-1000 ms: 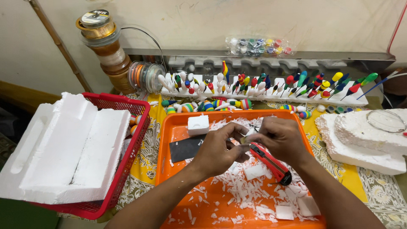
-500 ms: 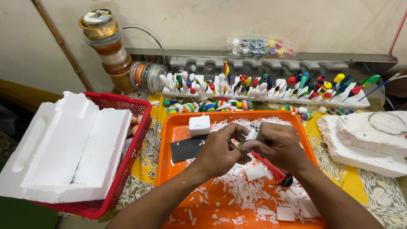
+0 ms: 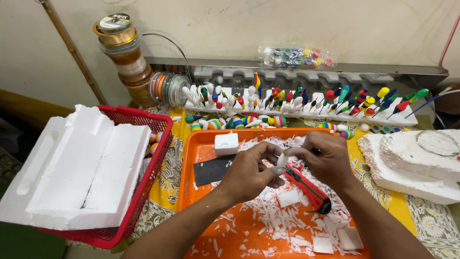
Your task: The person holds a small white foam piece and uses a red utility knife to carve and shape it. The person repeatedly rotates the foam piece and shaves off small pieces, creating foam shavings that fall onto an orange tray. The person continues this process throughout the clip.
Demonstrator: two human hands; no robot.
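Note:
Over the orange tray (image 3: 196, 163), my left hand (image 3: 249, 172) pinches a small white foam piece (image 3: 282, 158) between its fingertips. My right hand (image 3: 326, 160) grips a red utility knife (image 3: 306, 187) whose body slants down to the right; its fingers meet the same foam piece. White foam shavings (image 3: 268, 220) litter the tray under both hands. A white foam cube (image 3: 226, 143) and a dark sanding sheet (image 3: 213, 170) lie at the tray's upper left.
A red basket (image 3: 153, 158) at the left carries a big white foam slab (image 3: 76, 168). Along the back, a foam strip holds several painted floats (image 3: 287, 100). Spools of line (image 3: 120, 43) stand at the back left. More foam blocks (image 3: 412, 163) lie at the right.
Both hands stay over the tray; the fingers have shifted slightly on the foam piece and the knife has tilted a little.

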